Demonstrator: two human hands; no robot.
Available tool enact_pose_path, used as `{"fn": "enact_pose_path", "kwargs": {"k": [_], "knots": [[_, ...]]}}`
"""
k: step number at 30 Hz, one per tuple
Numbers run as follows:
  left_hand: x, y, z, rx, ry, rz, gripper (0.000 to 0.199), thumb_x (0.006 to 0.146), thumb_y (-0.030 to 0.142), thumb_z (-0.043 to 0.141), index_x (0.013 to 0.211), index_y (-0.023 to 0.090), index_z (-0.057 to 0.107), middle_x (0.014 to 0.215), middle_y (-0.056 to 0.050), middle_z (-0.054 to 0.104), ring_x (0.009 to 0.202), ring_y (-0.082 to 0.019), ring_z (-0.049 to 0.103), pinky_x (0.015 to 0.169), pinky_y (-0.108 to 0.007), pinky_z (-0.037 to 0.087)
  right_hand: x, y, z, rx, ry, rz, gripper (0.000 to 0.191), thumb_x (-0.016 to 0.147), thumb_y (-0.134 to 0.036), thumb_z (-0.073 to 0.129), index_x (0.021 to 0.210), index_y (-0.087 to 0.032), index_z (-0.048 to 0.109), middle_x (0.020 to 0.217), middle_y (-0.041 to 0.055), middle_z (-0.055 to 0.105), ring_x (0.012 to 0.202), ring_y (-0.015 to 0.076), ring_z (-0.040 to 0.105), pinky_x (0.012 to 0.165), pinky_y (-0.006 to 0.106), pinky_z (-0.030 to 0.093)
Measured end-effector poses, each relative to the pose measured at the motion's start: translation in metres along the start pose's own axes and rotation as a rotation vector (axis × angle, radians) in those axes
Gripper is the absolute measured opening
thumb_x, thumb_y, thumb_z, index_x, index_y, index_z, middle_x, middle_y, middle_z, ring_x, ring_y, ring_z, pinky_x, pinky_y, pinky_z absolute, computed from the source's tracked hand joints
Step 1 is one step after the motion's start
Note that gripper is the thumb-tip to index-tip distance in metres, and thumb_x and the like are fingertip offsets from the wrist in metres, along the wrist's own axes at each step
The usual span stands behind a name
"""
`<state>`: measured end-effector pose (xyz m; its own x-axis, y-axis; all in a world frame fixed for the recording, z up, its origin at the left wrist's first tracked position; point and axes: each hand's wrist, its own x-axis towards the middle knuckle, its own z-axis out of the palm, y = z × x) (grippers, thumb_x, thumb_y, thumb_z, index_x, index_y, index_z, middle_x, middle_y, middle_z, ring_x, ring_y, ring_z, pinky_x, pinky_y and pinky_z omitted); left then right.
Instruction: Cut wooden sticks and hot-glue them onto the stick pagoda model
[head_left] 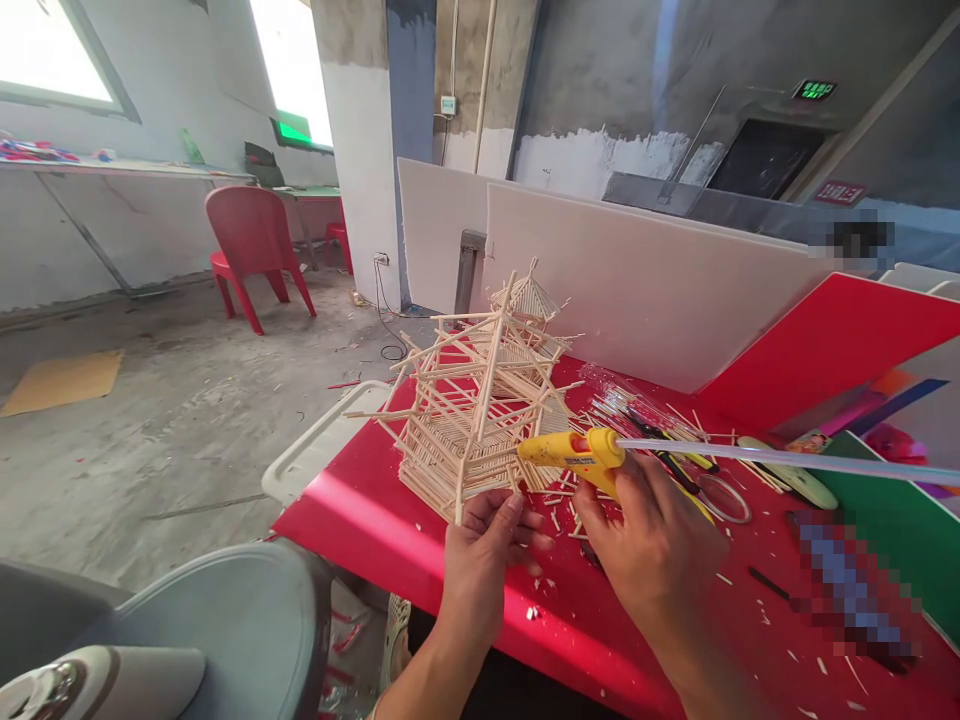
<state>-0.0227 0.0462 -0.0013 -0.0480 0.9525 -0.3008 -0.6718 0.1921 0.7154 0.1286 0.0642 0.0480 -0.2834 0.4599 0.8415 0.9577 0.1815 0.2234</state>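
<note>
My right hand (652, 540) grips a yellow glue gun (570, 453), with a long clear glue stick (780, 457) running out of its back to the right. The gun's nozzle points left, close to a framework of thin wooden sticks (480, 430) built up in slatted layers. At the front lower edge of this framework is my left hand (491, 545), thumb and index finger pinched together just below the nozzle. What lies between those fingertips is too small to make out. Behind the near framework rises a pointed stick roof (527, 300).
Loose sticks and scraps litter the red tabletop (360, 500). To the right lie a roll of clear tape (724, 498) and a pale green-handled tool (787, 472). White boards (637, 270) stand behind. A grey round stool (232, 620) is at lower left, a red chair (251, 240) farther back.
</note>
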Motion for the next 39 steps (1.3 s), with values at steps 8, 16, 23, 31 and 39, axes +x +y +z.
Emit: {"fn": "enact_pose_path", "kwargs": {"k": [8,16,23,31,39], "knots": [[0.0006,-0.0002,0.0003,0.006,-0.007,-0.002,0.039,0.070,0.041,0.082,0.087,0.013,0.061,0.066,-0.006,0.072,0.050,-0.016,0.067,0.038,-0.020,0.047,-0.0018,-0.0009,0.0014,0.014,0.039,-0.023,0.019,0.087,-0.028,0.067,0.099,-0.014,0.064,0.089,0.0062,0.073,0.062,0.0149,0.063,0.057,0.027,0.044],[0.0008,0.0016,0.0032,0.016,0.008,-0.001,0.039,0.068,0.043,0.083,0.083,0.014,0.062,0.064,-0.005,0.071,0.047,-0.015,0.065,0.038,-0.020,0.045,-0.0030,-0.0001,0.0031,-0.001,0.045,-0.018,0.020,0.087,-0.029,0.066,0.100,-0.014,0.063,0.091,0.0068,0.073,0.065,0.0154,0.065,0.060,0.027,0.046],[0.0003,0.0018,0.0034,0.035,0.029,0.008,0.041,0.065,0.045,0.084,0.081,0.014,0.062,0.062,-0.005,0.071,0.046,-0.015,0.063,0.038,-0.020,0.044,-0.0036,-0.0006,0.0029,0.011,0.029,-0.017,0.018,0.086,-0.026,0.066,0.100,-0.014,0.063,0.089,0.0061,0.072,0.063,0.0147,0.063,0.058,0.027,0.044],[0.0001,0.0015,0.0032,0.049,0.028,0.009,0.040,0.066,0.045,0.083,0.080,0.014,0.062,0.060,-0.004,0.070,0.044,-0.014,0.062,0.038,-0.020,0.043,-0.0060,0.0002,0.0032,0.008,0.015,-0.010,0.021,0.087,-0.028,0.065,0.103,-0.014,0.064,0.090,0.0071,0.072,0.067,0.0159,0.064,0.063,0.027,0.045],[-0.0003,0.0034,0.0056,0.052,0.043,0.020,0.042,0.064,0.048,0.084,0.078,0.015,0.062,0.059,-0.003,0.069,0.043,-0.013,0.061,0.038,-0.019,0.042,-0.0023,-0.0001,0.0009,0.021,0.016,0.012,0.020,0.087,-0.030,0.067,0.098,-0.013,0.064,0.089,0.0073,0.072,0.066,0.0156,0.063,0.060,0.027,0.044]]}}
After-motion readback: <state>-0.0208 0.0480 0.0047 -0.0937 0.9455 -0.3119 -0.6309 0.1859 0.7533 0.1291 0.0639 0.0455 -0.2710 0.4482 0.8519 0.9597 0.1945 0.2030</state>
